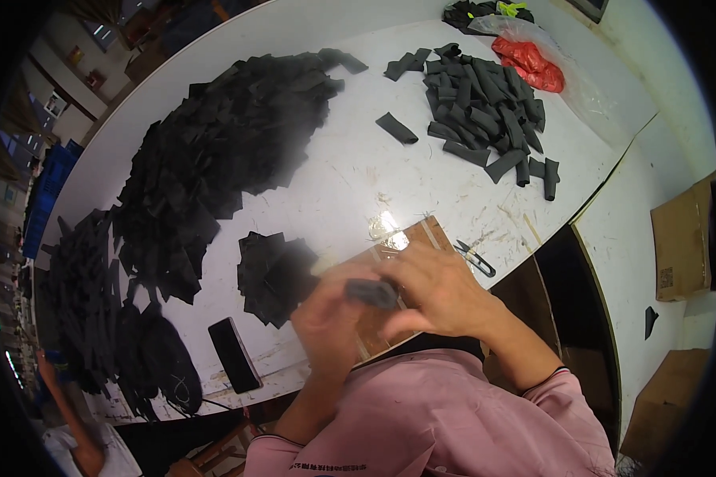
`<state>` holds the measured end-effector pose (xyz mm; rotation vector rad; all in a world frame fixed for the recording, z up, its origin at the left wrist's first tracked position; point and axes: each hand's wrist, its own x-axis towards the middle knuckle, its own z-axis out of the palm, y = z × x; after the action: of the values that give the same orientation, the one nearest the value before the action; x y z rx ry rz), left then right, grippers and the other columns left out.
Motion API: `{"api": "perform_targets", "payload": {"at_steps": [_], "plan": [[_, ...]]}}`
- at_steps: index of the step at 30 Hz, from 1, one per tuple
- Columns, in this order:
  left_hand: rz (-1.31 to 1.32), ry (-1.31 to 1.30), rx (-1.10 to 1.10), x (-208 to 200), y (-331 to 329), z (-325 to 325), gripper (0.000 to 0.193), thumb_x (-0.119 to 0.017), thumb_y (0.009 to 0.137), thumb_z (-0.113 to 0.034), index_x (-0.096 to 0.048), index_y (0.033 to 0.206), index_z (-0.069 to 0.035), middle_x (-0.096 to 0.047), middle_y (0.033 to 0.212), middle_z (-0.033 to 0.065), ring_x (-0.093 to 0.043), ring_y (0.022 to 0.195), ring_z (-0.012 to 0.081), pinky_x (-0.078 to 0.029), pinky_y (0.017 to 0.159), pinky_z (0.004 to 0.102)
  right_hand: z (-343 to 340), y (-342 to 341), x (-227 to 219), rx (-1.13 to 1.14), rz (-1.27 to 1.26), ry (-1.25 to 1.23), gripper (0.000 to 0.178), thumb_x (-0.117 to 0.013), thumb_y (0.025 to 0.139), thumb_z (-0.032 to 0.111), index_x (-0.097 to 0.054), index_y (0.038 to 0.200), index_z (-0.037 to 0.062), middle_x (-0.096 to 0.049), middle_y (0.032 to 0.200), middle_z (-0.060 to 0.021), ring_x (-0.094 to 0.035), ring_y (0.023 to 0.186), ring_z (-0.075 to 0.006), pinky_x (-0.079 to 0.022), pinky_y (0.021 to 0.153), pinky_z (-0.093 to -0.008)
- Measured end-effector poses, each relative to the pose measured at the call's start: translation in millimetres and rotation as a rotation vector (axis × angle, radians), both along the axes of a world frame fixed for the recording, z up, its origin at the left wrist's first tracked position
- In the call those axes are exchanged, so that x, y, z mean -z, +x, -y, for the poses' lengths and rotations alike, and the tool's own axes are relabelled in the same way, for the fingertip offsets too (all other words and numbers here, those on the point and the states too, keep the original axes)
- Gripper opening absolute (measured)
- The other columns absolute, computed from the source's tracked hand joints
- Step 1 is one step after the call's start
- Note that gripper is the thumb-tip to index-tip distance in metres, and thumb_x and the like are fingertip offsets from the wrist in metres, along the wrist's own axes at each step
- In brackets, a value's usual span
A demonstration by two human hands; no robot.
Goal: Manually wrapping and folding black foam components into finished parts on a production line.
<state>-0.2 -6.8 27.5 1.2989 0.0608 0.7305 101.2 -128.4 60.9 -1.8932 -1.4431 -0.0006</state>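
Head view: I see the left hand point(324, 314), fingers closed round a dark tube point(371, 294) above a brown board point(371, 331); the right hand point(441, 292) cups beside it, thumb parted, grip too blurred to tell. Tube pile point(485, 111), one o'clock; small stack point(266, 278), nine o'clock.

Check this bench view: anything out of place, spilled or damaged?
Mildly, yes. One dark rolled piece lies apart from the pile of rolls at upper right, and a small dark scrap shows alone against the white surface at far right. Brownish marks streak the tabletop; stain or wear, can't tell.
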Motion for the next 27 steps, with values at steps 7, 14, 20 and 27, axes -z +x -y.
{"api": "perform_targets", "payload": {"at_steps": [7,14,20,27], "plan": [[-0.117,-0.261,0.14,21.2,-0.2,1.1,0.007,-0.055,0.079,-0.001,-0.057,0.086,0.001,-0.058,0.091,0.015,-0.054,0.088,0.021,-0.043,0.077,0.0314,-2.0,-6.0,54.3,0.059,0.002,-0.058,0.027,-0.06,0.074,0.029,-0.053,0.068,0.0037,-0.051,0.063,-0.0096,-0.052,0.059,-0.0274,-0.041,0.05,-0.0358],[-0.45,0.426,0.295,-13.9,17.1,-8.0,0.009,-0.063,0.067,0.003,-0.058,0.075,0.001,-0.058,0.084,0.0095,-0.053,0.083,0.0174,-0.041,0.071,0.0249,3.4,-7.2,67.2,-0.014,-0.086,0.221,0.016,-0.056,0.076,0.018,-0.053,0.07,0.0036,-0.051,0.064,-0.012,-0.051,0.06,-0.0305,-0.041,0.05,-0.0375],[-0.307,0.53,0.2,-8.2,17.2,-10.6,0.008,-0.061,0.065,0.005,-0.057,0.073,0.004,-0.059,0.081,0.0109,-0.055,0.078,0.0164,-0.042,0.068,0.0244,1.7,-5.6,79.7,-0.012,-0.183,0.082,0.018,-0.052,0.078,0.02,-0.053,0.072,0.0033,-0.049,0.063,-0.0119,-0.049,0.057,-0.0307,-0.04,0.051,-0.0391],[-0.282,0.39,0.181,-3.9,13.9,-0.4,0.01,-0.059,0.069,0.004,-0.058,0.08,0.003,-0.059,0.082,0.0122,-0.056,0.078,0.0169,-0.043,0.069,0.0257,-0.6,-4.9,90.5,0.012,-0.181,0.041,0.018,-0.052,0.078,0.023,-0.054,0.076,0.0045,-0.052,0.064,-0.0128,-0.05,0.059,-0.0317,-0.04,0.052,-0.0399]]}}
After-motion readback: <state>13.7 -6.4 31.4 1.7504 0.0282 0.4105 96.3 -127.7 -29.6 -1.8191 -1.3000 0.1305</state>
